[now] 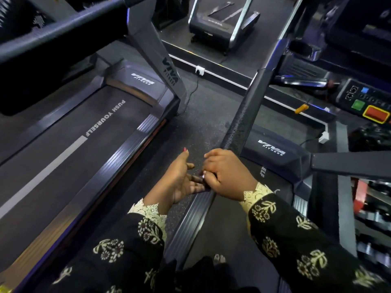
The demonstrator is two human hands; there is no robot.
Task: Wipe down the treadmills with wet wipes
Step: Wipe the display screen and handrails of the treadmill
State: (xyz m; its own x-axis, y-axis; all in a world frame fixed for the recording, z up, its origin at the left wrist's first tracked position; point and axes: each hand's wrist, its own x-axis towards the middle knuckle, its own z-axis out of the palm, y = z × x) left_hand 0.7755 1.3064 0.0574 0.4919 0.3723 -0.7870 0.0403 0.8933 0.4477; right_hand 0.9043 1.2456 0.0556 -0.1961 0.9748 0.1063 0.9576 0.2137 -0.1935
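two treadmills (69, 144), narrow floor gap (190, 127) between; above it left hand (182, 180) open-palmed, right hand (227, 170) curled, contents unclear

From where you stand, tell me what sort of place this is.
Most likely a gym: the left treadmill and right treadmill both read Viva Fitness, a third treadmill stands ahead, and a console shows green and red buttons.

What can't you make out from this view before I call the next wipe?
Head view only.
Whether the right hand holds a wet wipe: its curled fingers hide all but a pale speck.
Fingertips of the left hand: covered by the right hand.
The right-side console: cut by the right edge, labels blurred.
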